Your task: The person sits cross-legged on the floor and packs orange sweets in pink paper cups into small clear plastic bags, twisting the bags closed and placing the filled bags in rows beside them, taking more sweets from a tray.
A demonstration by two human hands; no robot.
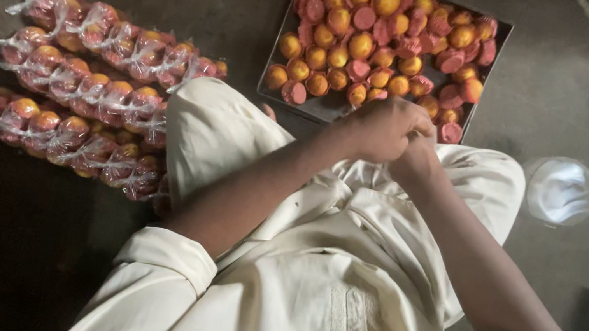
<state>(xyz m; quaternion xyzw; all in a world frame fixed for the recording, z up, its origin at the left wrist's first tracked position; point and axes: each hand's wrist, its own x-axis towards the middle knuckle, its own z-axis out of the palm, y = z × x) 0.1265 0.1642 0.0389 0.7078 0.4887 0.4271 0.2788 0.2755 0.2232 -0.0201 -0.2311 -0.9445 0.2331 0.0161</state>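
Bare grey floor, dim light, person seated and looking down over a cream garment [340, 275].

Nearest: lap and both forearms, converging at centre frame.

Left hand [383, 128] and right hand [418, 157] meet just below the tray's near edge, fingers curled tight and pressed together. Something small seems pinched between them, but it is hidden by the knuckles; cannot tell what they hold.

At 9 o'clock from the hands: packed strings [86, 89] of sweets, several rows laid side by side on the floor, each a run of round pieces knotted into clear film, loose twisted ends pointing toward 9 o'clock. Rows touch one another, and the nearest touches the bent knee.

At 12 o'clock, just beyond the hands: dark metal tray [507, 27], heaped with loose round sweets [378, 33], orange tops and red paper-like cups, some tipped on their sides.

At 3 o'clock: small clear tub [561, 190] with a pale lining, apart from the tray.

Handling judgement: each sweet looks light, soft and easily dented, possibly tacky on top. Best taken by the cup's sides with fingertips, not squeezed from above. Film looks thin and slippery; grip at the twisted ends or between pieces.
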